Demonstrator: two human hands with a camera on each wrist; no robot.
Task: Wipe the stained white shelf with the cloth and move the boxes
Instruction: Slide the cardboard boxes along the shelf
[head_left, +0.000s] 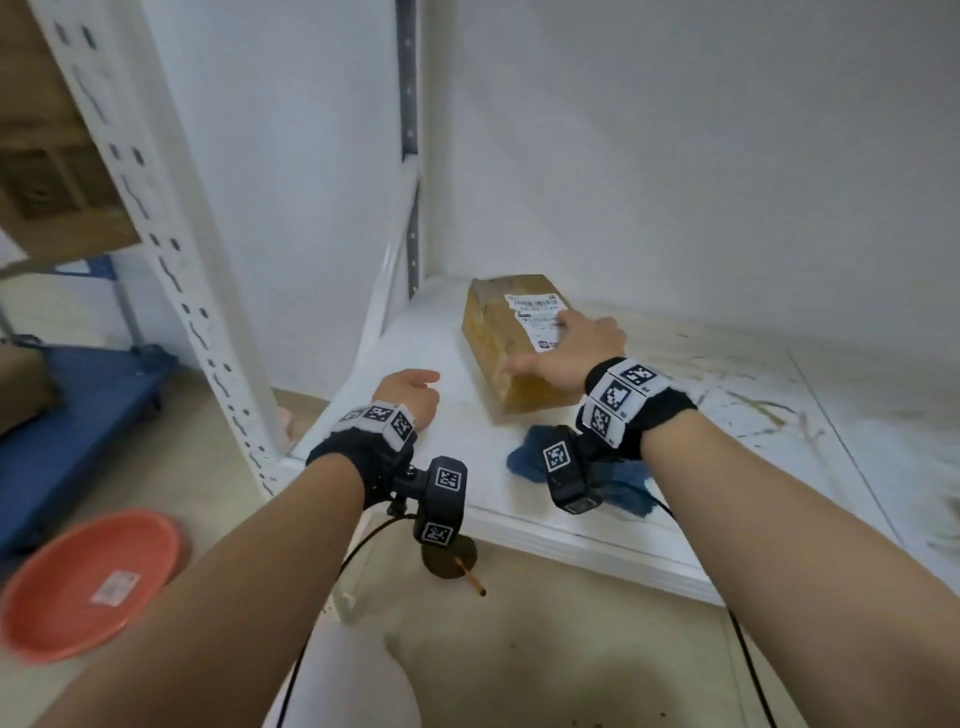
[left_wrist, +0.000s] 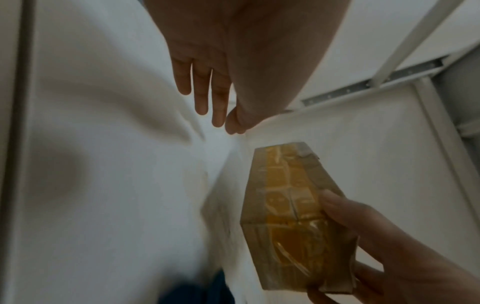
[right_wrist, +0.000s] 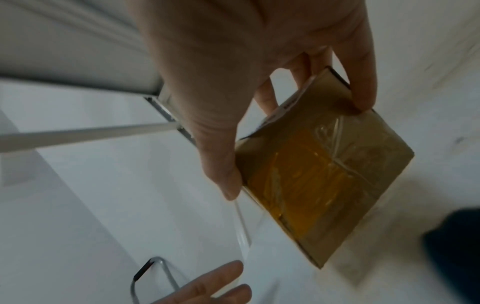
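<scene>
A taped cardboard box (head_left: 511, 343) with a white shipping label lies near the back left corner of the white shelf (head_left: 457, 436). My right hand (head_left: 563, 351) grips it from above; its thumb (right_wrist: 224, 176) presses the near side of the box (right_wrist: 324, 174) and its fingers wrap the far edge. My left hand (head_left: 410, 392) hovers just left of the box, empty, with straight fingers (left_wrist: 205, 92). The blue cloth (head_left: 626, 486) lies crumpled on the shelf near the front edge, partly hidden under my right wrist. Brown streaky stains (head_left: 758, 408) mark the shelf's right part.
A perforated white upright (head_left: 156, 208) stands at the shelf's front left corner. On the floor are an orange plate (head_left: 88, 582), a blue trolley (head_left: 67, 415) and a round brown thing with a stick (head_left: 452, 564). A brown carton (head_left: 47, 156) sits at the upper left.
</scene>
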